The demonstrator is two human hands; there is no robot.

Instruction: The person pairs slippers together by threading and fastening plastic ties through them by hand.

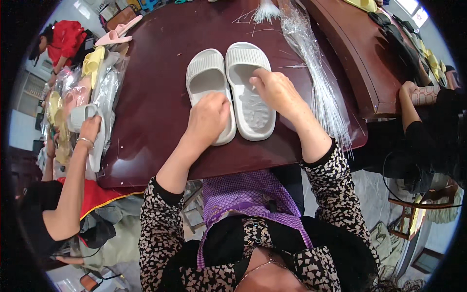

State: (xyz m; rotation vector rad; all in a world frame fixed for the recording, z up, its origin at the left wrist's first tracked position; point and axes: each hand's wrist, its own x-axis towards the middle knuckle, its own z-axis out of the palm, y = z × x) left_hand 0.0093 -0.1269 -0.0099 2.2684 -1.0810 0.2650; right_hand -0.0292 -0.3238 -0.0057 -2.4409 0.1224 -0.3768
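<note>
A pair of light grey slide slippers lies side by side on the dark red table, toes away from me. My left hand (209,117) is closed above the footbed of the left slipper (206,80); its fingertips are hidden beneath the knuckles. Over the right slipper (255,119), just below its ribbed strap, my right hand (278,92) has thumb and fingers drawn together. A tiny pale spot shows at those fingertips, too small to name. Whether either hand touches a slipper, I cannot tell.
A bundle of clear-white plastic strands (318,82) runs down the table's right side. Bagged yellow, pink and grey slippers crowd the left edge, where a co-worker's hand (90,129) holds a grey slipper (97,146). Pink slippers (118,33) lie far left. Another person's arm (410,104) is at right.
</note>
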